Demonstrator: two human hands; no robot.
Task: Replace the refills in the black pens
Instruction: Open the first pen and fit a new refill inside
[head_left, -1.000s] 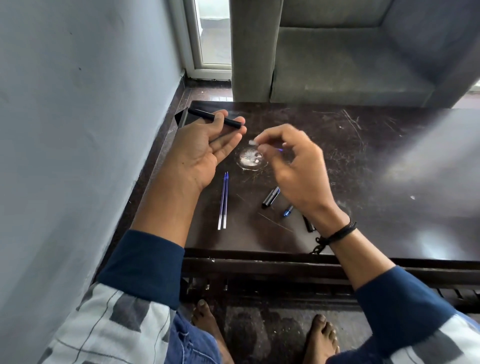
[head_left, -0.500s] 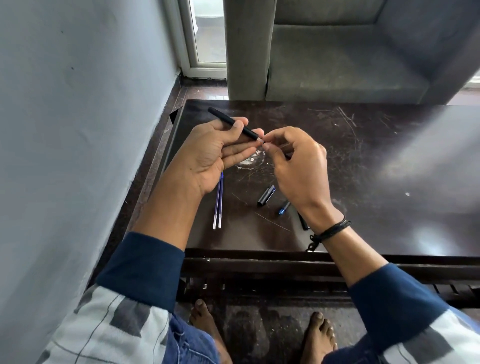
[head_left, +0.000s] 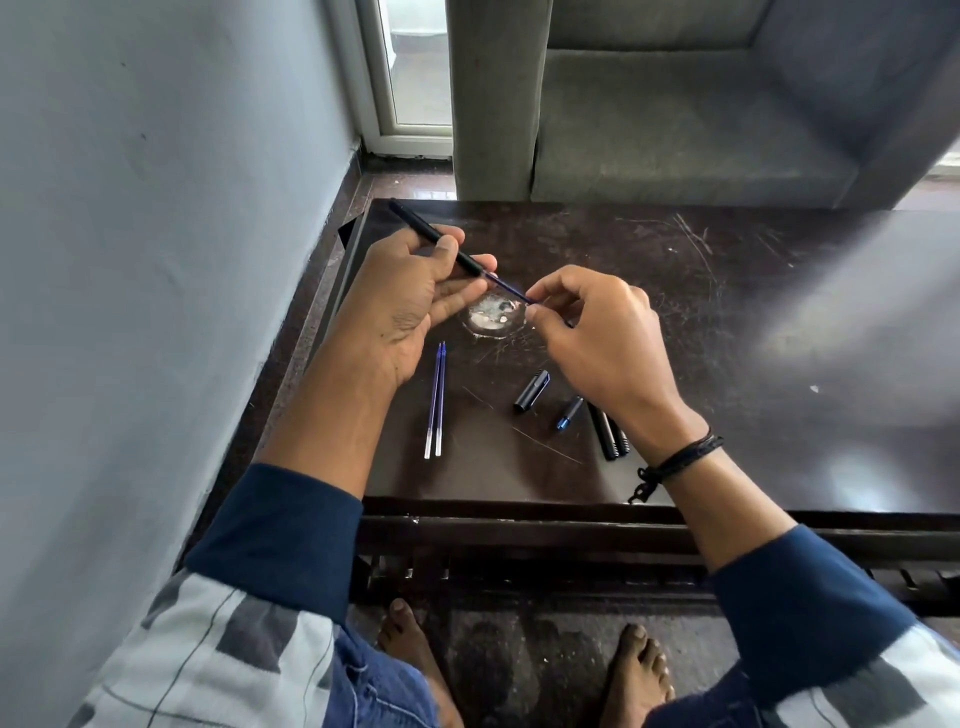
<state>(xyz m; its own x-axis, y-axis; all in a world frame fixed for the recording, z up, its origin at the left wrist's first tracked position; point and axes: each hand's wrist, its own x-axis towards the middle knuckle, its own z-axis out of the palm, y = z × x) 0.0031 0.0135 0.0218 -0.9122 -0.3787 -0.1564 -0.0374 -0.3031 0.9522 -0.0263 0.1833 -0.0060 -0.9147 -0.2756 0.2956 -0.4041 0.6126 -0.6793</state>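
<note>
My left hand (head_left: 410, 306) grips a black pen barrel (head_left: 415, 227) that slants up to the left above the table. A thin blue refill (head_left: 506, 287) sticks out of the barrel's lower end, and my right hand (head_left: 597, 338) pinches its free end. Two spare blue refills (head_left: 435, 402) lie side by side on the dark table (head_left: 727, 338) below my left hand. A black pen cap (head_left: 531, 391) and a small blue-tipped pen piece (head_left: 568, 414) lie under my right hand. Two more black pens (head_left: 608, 434) lie partly hidden by my right wrist.
A round pale stain (head_left: 491, 318) marks the table under the hands. A blue-grey wall (head_left: 156, 260) runs close along the left. A grey armchair (head_left: 675, 114) stands behind the table. My bare feet (head_left: 636, 670) rest on the floor below the table's front edge.
My hands met at the barrel's lower end, then drew apart; a length of blue refill now shows between the barrel and my right fingers. The barrel now slants more steeply.
</note>
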